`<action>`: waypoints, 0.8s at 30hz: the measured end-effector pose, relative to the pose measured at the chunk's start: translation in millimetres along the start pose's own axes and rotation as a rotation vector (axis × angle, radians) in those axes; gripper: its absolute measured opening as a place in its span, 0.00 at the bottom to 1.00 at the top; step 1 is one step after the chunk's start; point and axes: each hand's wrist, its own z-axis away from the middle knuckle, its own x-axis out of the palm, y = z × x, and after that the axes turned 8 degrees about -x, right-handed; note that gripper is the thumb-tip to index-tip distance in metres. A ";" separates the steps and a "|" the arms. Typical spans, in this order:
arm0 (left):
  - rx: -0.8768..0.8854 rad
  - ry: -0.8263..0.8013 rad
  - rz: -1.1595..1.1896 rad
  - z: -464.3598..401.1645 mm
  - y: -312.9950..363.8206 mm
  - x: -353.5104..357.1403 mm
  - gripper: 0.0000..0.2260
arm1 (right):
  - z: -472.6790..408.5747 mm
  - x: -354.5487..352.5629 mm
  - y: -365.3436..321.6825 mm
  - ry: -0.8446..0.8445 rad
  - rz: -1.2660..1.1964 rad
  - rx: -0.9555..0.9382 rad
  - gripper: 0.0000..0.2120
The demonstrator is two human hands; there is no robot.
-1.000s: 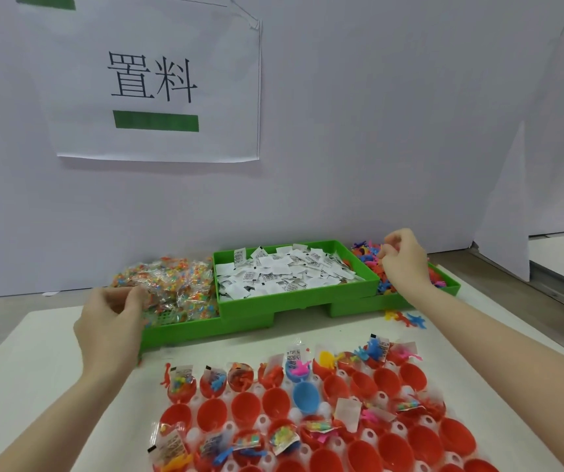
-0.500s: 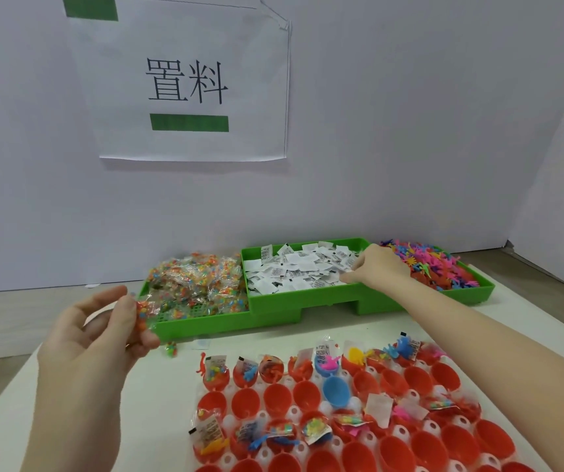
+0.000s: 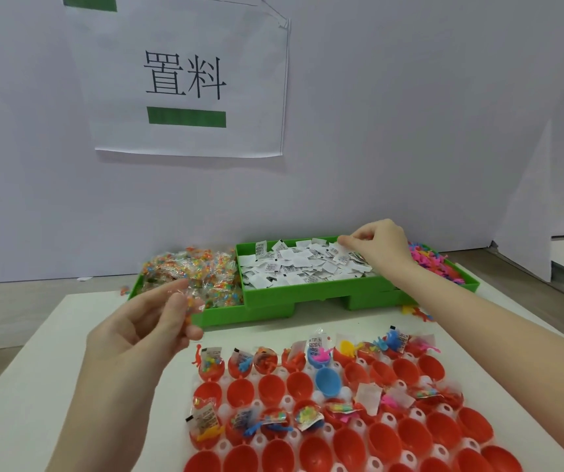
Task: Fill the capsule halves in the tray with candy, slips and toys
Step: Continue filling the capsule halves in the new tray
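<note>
A white tray (image 3: 364,428) of red capsule halves (image 3: 272,386) and one blue half (image 3: 328,381) lies near me; the far row and part of the third row hold candy, slips and toys. My left hand (image 3: 147,332) hovers left of the tray, fingers pinched on a clear candy packet (image 3: 190,303). My right hand (image 3: 381,247) reaches over the middle green bin (image 3: 308,289), fingertips pinching a white slip (image 3: 342,241) from the heap of paper slips (image 3: 304,264). Candy packets (image 3: 192,270) fill the left bin, colourful toys (image 3: 427,260) the right bin.
A white wall with a printed paper sign (image 3: 185,80) stands right behind the bins. Loose toys (image 3: 417,311) lie on the white table (image 3: 35,386) by the right bin. The table's right edge drops off near a white partition (image 3: 526,199).
My right hand has moved from the toy bin left to the slip bin and pinched a slip. My left hand has lifted off the candy bin with a packet toward me.
</note>
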 end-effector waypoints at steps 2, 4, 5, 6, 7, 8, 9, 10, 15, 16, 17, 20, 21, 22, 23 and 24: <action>-0.021 -0.036 -0.007 4.1 1.5 5.6 0.06 | 0.8 -0.1 -4.0 0.044 -0.039 -0.013 0.10; -0.041 -0.063 -0.020 8.8 2.0 11.2 0.06 | 1.0 -1.5 -2.8 -0.053 0.041 -0.001 0.12; -0.043 -0.067 -0.023 11.0 2.1 13.2 0.05 | 1.5 -2.5 -1.6 -0.149 0.071 0.028 0.12; -0.041 -0.068 -0.027 12.7 2.6 14.6 0.05 | 3.0 -3.5 0.0 -0.225 0.083 0.063 0.10; -0.033 -0.067 -0.032 13.6 3.1 15.5 0.04 | 4.1 -4.4 0.5 -0.247 0.081 0.085 0.09; -0.028 -0.066 -0.036 14.2 3.9 16.9 0.04 | 5.8 -5.1 -0.7 -0.216 0.052 0.095 0.07; -0.025 -0.067 -0.040 15.1 4.4 17.8 0.04 | 8.5 -6.0 -4.3 -0.155 -0.016 0.108 0.07; -0.025 -0.068 -0.041 15.8 5.1 19.0 0.04 | 11.8 -7.4 -10.1 -0.095 -0.120 0.130 0.08; -0.069 -0.091 -0.005 22.2 9.2 28.3 0.03 | 54.9 -35.2 -61.5 -0.223 -0.581 0.188 0.09; -0.083 -0.108 0.004 25.1 11.1 30.7 0.04 | 68.8 -44.2 -73.8 -0.290 -0.637 0.153 0.08; -0.096 -0.135 0.011 28.4 13.0 33.7 0.06 | 82.8 -53.7 -85.6 -0.355 -0.695 0.110 0.08; -0.171 -0.238 0.064 44.4 17.4 45.4 0.07 | 117.4 -80.0 -111.1 -0.513 -0.764 -0.006 0.08; -0.201 -0.275 0.091 52.0 18.9 49.0 0.06 | 124.8 -87.4 -116.2 -0.536 -0.753 -0.038 0.07; -0.226 -0.314 0.115 59.6 20.9 52.3 0.06 | 130.2 -93.9 -120.0 -0.538 -0.749 -0.069 0.06; -0.246 -0.352 0.138 66.6 22.7 54.7 0.07 | 133.7 -99.3 -122.8 -0.525 -0.754 -0.094 0.05; -0.269 -0.384 0.165 73.5 24.6 56.1 0.08 | 136.6 -102.9 -125.0 -0.507 -0.761 -0.115 0.06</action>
